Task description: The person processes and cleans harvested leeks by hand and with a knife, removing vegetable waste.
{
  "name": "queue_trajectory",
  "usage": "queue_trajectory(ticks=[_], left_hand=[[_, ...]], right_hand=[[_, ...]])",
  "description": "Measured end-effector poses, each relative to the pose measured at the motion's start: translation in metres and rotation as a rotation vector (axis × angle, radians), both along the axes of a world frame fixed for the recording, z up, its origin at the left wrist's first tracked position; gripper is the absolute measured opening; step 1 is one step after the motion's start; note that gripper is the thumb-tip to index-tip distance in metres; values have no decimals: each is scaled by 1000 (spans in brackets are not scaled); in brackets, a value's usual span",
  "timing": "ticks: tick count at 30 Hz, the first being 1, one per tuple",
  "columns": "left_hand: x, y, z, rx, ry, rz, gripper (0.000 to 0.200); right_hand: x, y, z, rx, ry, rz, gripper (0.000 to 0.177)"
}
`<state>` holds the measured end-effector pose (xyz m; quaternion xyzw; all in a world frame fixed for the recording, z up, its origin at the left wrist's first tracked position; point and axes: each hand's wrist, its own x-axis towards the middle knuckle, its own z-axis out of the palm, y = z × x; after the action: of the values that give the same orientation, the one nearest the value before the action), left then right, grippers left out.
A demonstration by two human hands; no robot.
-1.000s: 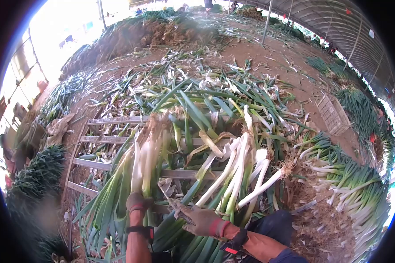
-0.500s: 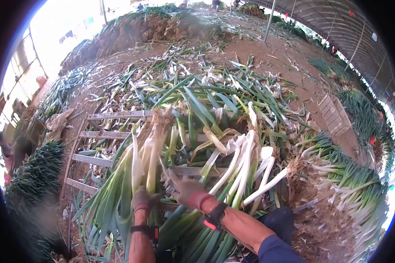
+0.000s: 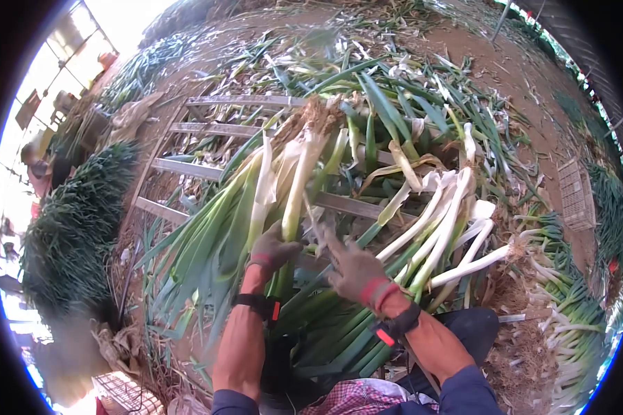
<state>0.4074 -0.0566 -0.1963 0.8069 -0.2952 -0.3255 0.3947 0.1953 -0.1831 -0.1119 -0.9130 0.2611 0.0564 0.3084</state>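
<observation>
Rack (image 3: 188,169) of slats supports loose leeks (image 3: 441,232), their roots mostly pointing away. The left hand (image 3: 273,250) curls its fingers around a leek stalk (image 3: 298,190). The right hand (image 3: 358,275), just beside, extends its forefinger near a narrow, blurred tool (image 3: 311,213); its other fingers' state cannot be determined.

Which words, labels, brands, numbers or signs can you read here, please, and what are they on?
There is no readable text.
Left wristband and right wristband: red patches show, but any lettering is too small or blurred to read.
Crate at right: no label can be made out.
</observation>
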Motion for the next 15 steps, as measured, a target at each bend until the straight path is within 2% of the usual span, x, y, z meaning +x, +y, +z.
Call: queue_trajectory(ticks=[2,5,8,11,15], left_hand=[[-1,5,-8,-110,97,24,63],[1,6,1,47,-2,-24,63],[6,9,-10,60,8,-79,61],[2,12,-10,30,12,-20,55],[9,5,5,71,173,-46,55]], right_hand=[[30,-21,-1,-3,38,-53,87],[82,-60,-3,-44,46,-111,92],[115,-90,-12,-81,108,-134,90],[106,-86,-8,-39,27,-119,90],[67,-65,-25,-135,6,-50,86]])
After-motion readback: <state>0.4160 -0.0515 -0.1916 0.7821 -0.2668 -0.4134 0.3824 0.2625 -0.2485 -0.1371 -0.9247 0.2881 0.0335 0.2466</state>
